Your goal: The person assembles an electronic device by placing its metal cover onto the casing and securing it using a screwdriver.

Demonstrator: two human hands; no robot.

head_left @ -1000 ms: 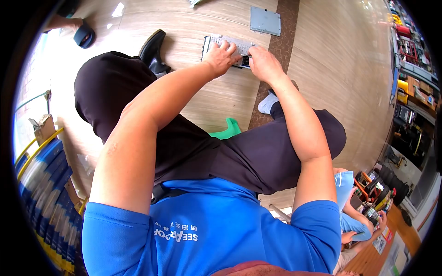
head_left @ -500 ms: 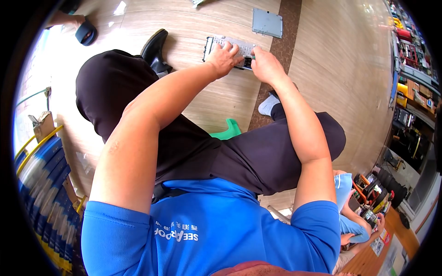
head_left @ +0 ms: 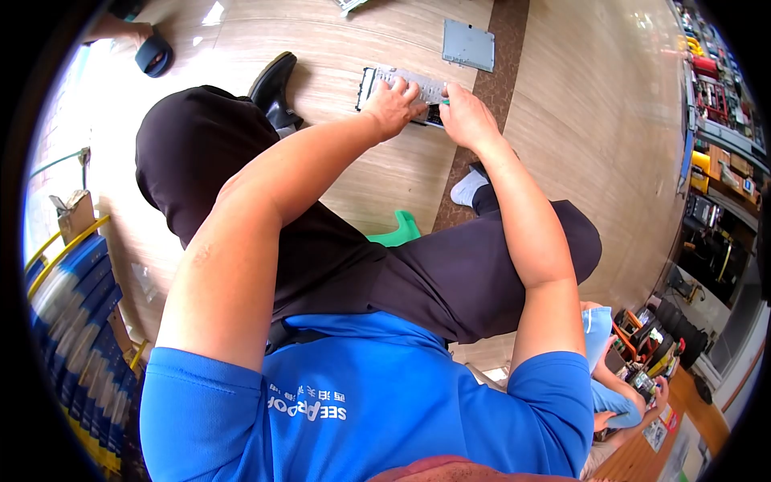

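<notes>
A flat metal electronics case [head_left: 385,76] lies on the floor, with a dark inside part showing at its lower right. My left hand [head_left: 391,109] rests on top of it, fingers spread and bent over the metal surface. At the right end, my right hand [head_left: 468,117] is closed in a pinch, its fingers around a thin tool [head_left: 444,102] with a bit of green showing. The tool points toward the dark opening; its tip is too small to make out. Just beyond the case lies a grey metal panel [head_left: 468,45].
A green plastic stool [head_left: 399,230] shows between my legs. Blue stacked goods [head_left: 76,321] on a yellow rack stand at the left. Shelves of tools [head_left: 719,104] line the right side. Another person's arm [head_left: 622,386] is at lower right, a sandalled foot [head_left: 152,56] at upper left.
The view has shifted slightly. Both hands keep their places on the case, with the right fingers moved only a little and the green part showing more clearly.
</notes>
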